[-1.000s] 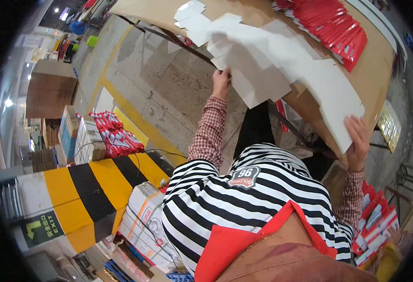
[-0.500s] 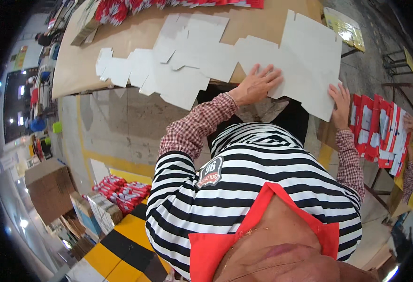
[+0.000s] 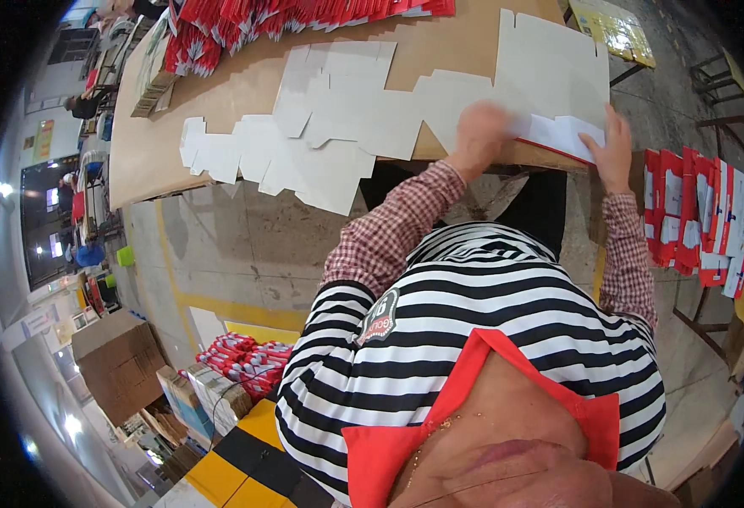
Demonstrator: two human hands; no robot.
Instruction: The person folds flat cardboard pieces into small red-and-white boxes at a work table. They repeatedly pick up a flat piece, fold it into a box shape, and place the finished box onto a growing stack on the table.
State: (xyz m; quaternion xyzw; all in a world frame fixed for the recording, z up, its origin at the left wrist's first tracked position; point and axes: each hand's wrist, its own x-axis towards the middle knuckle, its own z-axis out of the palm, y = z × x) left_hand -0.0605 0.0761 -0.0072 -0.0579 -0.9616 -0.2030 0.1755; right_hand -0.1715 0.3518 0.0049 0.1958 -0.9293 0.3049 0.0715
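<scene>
A large white-faced cardboard blank (image 3: 550,72) lies on the table, its near edge turned up into a folded flap (image 3: 562,131) with a thin red edge. My right hand (image 3: 613,152) holds the blank's right end, thumb on the flap and fingers along the side. Beside the flap's left end, my left hand (image 3: 484,134) is smeared by motion, so its fingers cannot be made out. More flat white cardboard blanks (image 3: 334,118) overlap one another to the left, some hanging over the table's near edge.
The brown table (image 3: 148,152) bears rows of red-and-white folded cartons (image 3: 296,13) at its far side. To the right stand more red-and-white cartons (image 3: 698,212). A cardboard box (image 3: 118,364) and bundled red-and-white pieces (image 3: 241,364) are at lower left. A yellow-topped stool (image 3: 613,34) stands at far right.
The blank's near part, flat before, is now folded up into a flap. My left hand has shifted slightly right and blurred; my right thumb has come onto the flap.
</scene>
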